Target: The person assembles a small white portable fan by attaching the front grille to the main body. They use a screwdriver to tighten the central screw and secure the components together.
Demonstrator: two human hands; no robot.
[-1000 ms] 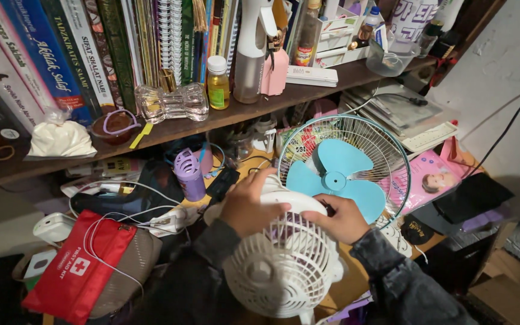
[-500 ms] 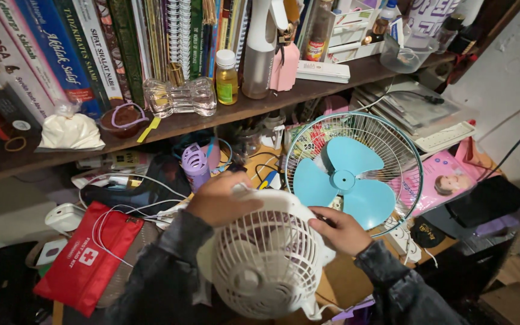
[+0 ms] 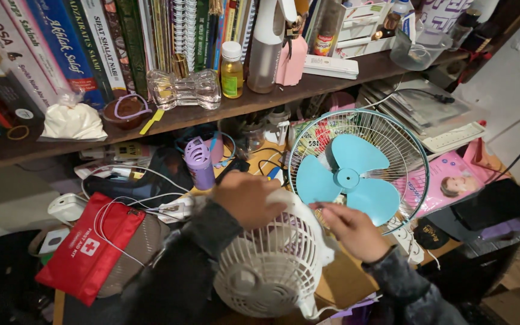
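White fan (image 3: 269, 262) lay face-up just in front of the blue fan (image 3: 356, 171); left hand (image 3: 245, 198) gripped its top rim, nearer; right hand (image 3: 350, 229) touched its right side, fingers loose

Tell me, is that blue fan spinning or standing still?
Standing still: the three blades of the blue fan show sharp and separate behind its wire guard, with no blur. The right hand is just beside it.

Matt white plastic fan (image 3: 269, 265), blue fan (image 3: 356, 168) caged in glossy wire.
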